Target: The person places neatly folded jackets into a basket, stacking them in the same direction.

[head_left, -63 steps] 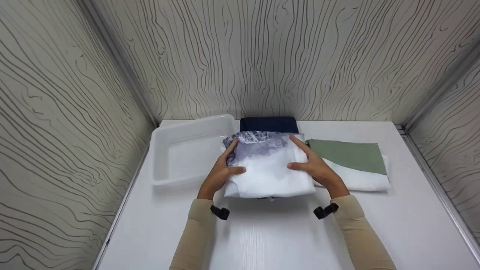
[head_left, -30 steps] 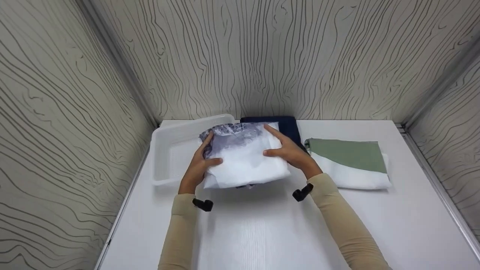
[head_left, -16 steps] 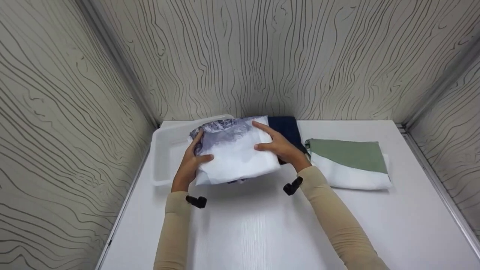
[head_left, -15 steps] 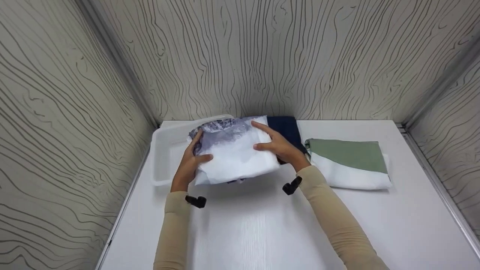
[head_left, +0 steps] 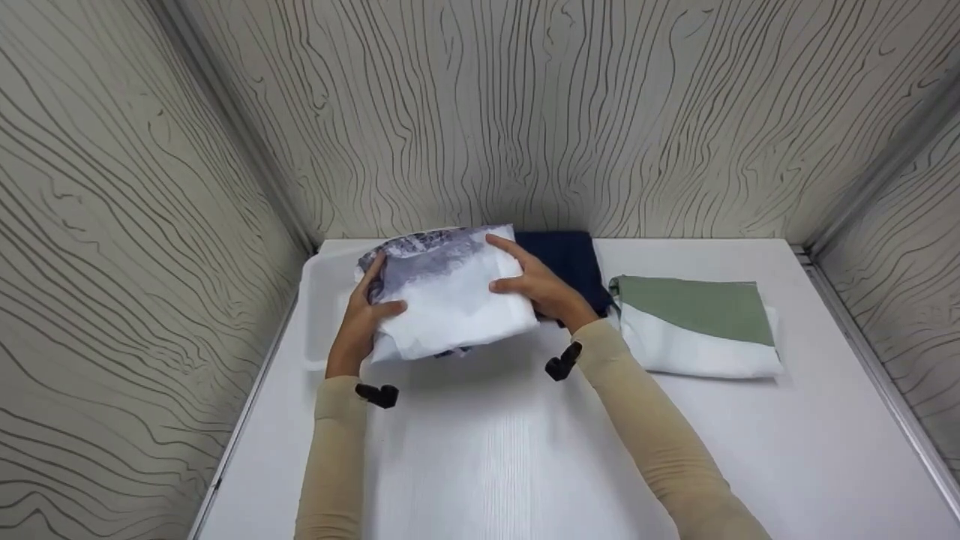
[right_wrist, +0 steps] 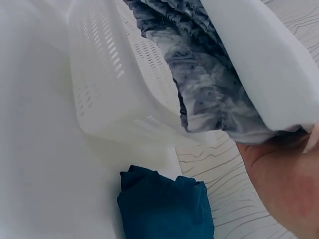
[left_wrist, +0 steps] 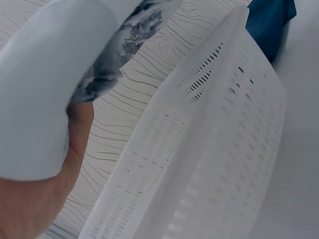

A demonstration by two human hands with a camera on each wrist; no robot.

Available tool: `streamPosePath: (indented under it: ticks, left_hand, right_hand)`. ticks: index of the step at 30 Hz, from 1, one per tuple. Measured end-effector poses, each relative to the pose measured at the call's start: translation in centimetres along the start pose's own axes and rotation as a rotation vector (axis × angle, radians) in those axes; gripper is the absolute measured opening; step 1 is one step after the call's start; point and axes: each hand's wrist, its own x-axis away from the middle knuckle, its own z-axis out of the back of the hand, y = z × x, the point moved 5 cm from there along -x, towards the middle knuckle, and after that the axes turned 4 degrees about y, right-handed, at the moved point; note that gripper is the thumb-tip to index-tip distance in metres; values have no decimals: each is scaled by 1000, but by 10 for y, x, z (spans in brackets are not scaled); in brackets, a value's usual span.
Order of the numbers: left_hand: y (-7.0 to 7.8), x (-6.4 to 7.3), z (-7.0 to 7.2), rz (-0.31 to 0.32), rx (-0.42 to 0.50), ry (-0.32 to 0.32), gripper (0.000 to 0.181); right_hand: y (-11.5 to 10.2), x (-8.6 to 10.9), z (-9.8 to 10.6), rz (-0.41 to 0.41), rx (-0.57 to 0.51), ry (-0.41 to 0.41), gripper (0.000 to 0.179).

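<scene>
Between my two hands is a folded cloth [head_left: 450, 307], white with a grey-purple print along its far side. My left hand [head_left: 358, 326] grips its left edge, thumb on top. On the right edge my right hand [head_left: 544, 289] holds it the same way. The cloth is raised and slightly tilted, covering much of a white plastic basket [head_left: 319, 322] in the head view. Gathered, ruffled grey fabric [right_wrist: 204, 94] hangs beneath its smooth white face in the right wrist view. The perforated basket wall [left_wrist: 199, 149] shows below the cloth in the left wrist view.
A folded navy cloth [head_left: 559, 255] lies at the back of the white table [head_left: 480, 465], partly behind my right hand. To its right lies a folded green and white cloth [head_left: 697, 322]. Wood-patterned panels [head_left: 480, 112] enclose the table at the back and sides.
Both hands have carried the folded cloth left and a little farther back, from the middle of the table to over the basket. More of the navy cloth now shows.
</scene>
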Motion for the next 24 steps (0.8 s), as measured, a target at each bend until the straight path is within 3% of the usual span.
streamPosePath:
  ticks: [11,18,24]
  left_hand:
    - [8,-7,23,-34,-23,68,107]
    - [4,-9,38,-53,-55,100,92]
    - [2,-10,48,-57,-63,119,87]
  right_hand:
    - [-3,-22,-14,-15,47,65,90]
    - [-1,-31,-24,-56,15,64,88]
    - [-2,-40,-33,-46,20,61,90]
